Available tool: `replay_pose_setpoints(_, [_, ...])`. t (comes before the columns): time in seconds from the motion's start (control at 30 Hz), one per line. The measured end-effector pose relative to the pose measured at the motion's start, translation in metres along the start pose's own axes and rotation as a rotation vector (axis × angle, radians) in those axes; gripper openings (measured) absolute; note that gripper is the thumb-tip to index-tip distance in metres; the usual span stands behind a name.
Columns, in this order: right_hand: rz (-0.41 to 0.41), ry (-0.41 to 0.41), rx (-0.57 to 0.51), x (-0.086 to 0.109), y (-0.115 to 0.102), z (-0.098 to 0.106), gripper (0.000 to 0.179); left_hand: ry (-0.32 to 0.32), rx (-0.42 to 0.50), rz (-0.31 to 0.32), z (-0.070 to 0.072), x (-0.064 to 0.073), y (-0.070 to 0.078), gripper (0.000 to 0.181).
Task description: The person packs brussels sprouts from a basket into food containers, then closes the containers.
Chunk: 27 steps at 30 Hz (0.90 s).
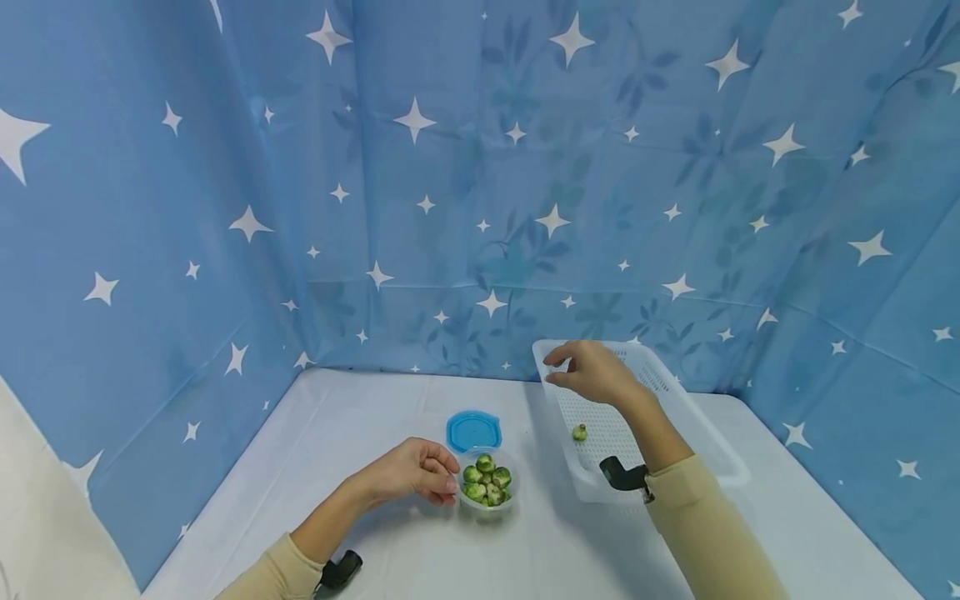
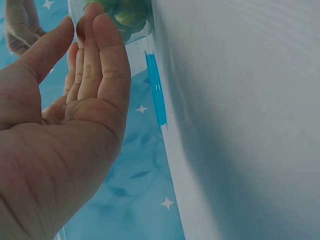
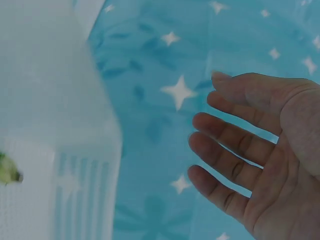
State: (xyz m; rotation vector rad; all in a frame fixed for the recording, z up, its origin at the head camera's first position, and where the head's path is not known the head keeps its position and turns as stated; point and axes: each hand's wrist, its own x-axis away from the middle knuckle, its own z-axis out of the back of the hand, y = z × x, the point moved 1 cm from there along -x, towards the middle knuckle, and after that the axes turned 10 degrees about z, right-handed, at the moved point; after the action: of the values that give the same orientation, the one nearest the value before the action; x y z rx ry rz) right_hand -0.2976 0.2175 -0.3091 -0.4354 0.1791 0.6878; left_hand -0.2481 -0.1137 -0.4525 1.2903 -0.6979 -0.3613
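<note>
A clear tub [image 1: 486, 510] filled with several green Brussels sprouts [image 1: 487, 480] stands on the white table. My left hand [image 1: 416, 473] is at the tub's left side, fingertips right by its wall. In the left wrist view, the fingers of that left hand [image 2: 85, 95] are nearly straight, thumb apart, and sprouts [image 2: 131, 14] show beyond the fingertips. My right hand [image 1: 588, 371] is over the white basket [image 1: 701, 417] with nothing in it. Its fingers are loosely bent and spread in the right wrist view. One sprout [image 1: 580, 432] lies in the basket.
Just behind the tub lies a blue lid [image 1: 474, 432] on the table [image 1: 375, 408]. A blue curtain [image 1: 450, 208] with white stars hangs along the back and both sides. Each wrist wears a small black camera.
</note>
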Motion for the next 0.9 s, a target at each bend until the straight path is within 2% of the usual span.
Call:
replay_pose_setpoints(0.27, [-0.057, -0.022, -0.014, -0.002, 0.038, 0.004, 0.028, 0.0, 0.005, 0.003, 0.0, 0.0, -0.001, 0.034])
replay_pose_setpoints(0.47, [-0.089, -0.042, -0.037, -0.005, 0.055, -0.001, 0.026, 0.002, 0.008, 0.004, 0.0, -0.001, -0.001, 0.034])
replay_pose_setpoints(0.73, [-0.174, -0.125, -0.027, -0.004, 0.076, -0.015, 0.028, 0.002, 0.017, 0.011, 0.0, 0.0, -0.001, 0.035])
replay_pose_setpoints(0.9, [-0.23, -0.172, -0.061, -0.001, 0.083, -0.021, 0.029, 0.004, 0.016, 0.015, 0.0, 0.001, 0.001, 0.033])
